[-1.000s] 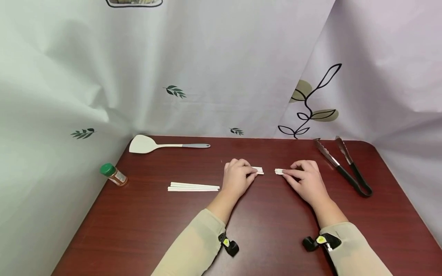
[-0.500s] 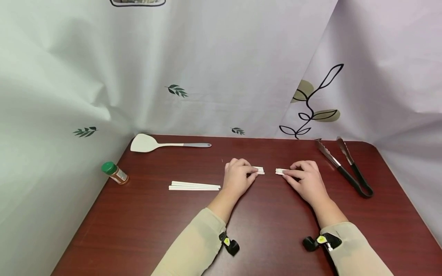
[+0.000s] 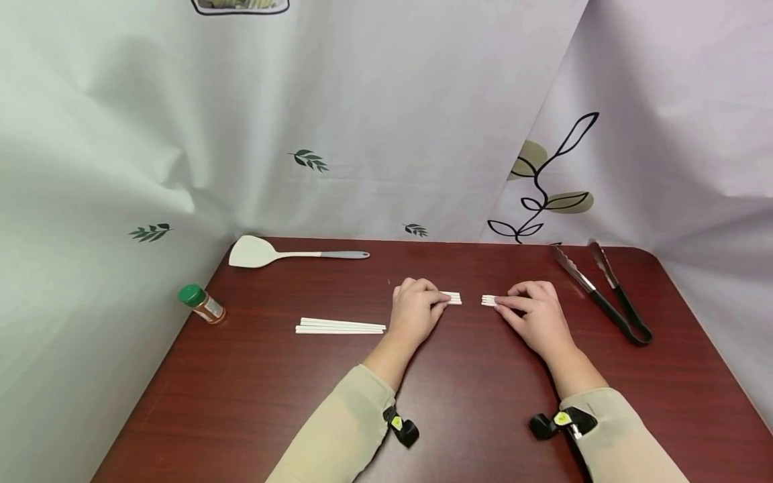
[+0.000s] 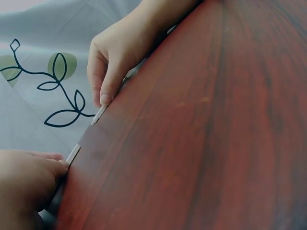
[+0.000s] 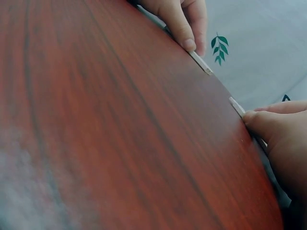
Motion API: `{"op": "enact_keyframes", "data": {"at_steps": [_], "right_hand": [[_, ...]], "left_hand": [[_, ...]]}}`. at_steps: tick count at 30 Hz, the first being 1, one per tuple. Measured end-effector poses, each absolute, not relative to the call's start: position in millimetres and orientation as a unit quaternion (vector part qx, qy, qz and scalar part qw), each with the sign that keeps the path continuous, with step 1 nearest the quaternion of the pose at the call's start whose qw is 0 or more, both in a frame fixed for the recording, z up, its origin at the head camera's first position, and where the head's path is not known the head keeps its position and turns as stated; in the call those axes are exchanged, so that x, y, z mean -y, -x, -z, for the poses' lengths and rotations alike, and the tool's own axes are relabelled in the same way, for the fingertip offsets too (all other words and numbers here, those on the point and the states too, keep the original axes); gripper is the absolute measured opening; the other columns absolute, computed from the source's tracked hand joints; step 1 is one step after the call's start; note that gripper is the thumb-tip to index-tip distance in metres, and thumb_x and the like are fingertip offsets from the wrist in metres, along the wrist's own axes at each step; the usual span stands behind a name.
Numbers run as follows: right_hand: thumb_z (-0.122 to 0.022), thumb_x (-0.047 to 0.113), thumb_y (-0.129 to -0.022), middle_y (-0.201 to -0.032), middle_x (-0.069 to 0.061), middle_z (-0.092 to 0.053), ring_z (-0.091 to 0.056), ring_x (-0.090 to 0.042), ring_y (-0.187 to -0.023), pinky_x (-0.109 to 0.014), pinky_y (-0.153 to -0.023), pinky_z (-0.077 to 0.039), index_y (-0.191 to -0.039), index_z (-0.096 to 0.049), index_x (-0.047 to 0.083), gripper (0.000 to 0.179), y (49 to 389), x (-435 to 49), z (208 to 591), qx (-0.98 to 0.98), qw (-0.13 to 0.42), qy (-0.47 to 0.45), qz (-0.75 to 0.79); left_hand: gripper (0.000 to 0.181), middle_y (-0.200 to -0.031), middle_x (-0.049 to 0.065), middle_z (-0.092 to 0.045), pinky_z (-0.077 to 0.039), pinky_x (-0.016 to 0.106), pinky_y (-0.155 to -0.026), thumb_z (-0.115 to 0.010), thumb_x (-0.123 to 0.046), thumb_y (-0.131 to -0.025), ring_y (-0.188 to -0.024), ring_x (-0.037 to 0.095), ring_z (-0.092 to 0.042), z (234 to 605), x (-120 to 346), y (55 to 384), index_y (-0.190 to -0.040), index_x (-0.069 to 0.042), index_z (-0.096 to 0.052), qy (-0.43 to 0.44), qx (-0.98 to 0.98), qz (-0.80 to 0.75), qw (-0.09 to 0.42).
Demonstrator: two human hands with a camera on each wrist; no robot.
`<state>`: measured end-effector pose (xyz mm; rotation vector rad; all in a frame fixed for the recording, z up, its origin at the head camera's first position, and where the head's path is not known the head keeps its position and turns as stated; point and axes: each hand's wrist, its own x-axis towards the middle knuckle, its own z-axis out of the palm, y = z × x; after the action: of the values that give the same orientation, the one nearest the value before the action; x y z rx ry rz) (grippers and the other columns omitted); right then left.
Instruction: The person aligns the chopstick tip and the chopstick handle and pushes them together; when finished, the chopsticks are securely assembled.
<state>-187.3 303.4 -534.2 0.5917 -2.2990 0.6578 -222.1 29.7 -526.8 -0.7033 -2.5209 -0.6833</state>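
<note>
Near the middle of the table (image 3: 459,376), my left hand (image 3: 413,312) pinches a small bundle of white chopsticks (image 3: 454,298) between thumb and fingers. Facing it, my right hand (image 3: 539,318) pinches a second bundle of white chopsticks (image 3: 488,300). Only short ends of both bundles show; the hands cover the rest. The ends point at each other across a narrow gap. In the left wrist view the held bundle (image 4: 73,155) lies low along the tabletop. A loose group of white chopsticks (image 3: 340,326) lies left of my left hand.
A white spatula (image 3: 252,252) with a grey handle end lies at the back left. A green-capped seasoning bottle (image 3: 202,304) stands at the left edge. Metal tongs (image 3: 610,302) with black handles lie spread on the right. A patterned pale curtain (image 3: 386,121) borders the table.
</note>
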Motion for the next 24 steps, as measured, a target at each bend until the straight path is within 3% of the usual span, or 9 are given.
{"op": "enact_keyframes", "data": {"at_steps": [24], "right_hand": [[-0.093,-0.005,-0.073,-0.092,-0.014,-0.069,-0.055,-0.049,-0.091,-0.054,-0.088,-0.038,-0.088,-0.087,0.009,0.022,186.1,-301.4,534.5,0.878,0.325,-0.208,-0.281]], "left_hand": [[0.005,-0.096,-0.009,-0.072,-0.045,0.041,-0.080,-0.087,-0.027,-0.091,-0.097,0.018,-0.061,528.1,-29.9,221.5,-0.095,-0.029,-0.088,0.252,0.903,0.243,0.248]]}}
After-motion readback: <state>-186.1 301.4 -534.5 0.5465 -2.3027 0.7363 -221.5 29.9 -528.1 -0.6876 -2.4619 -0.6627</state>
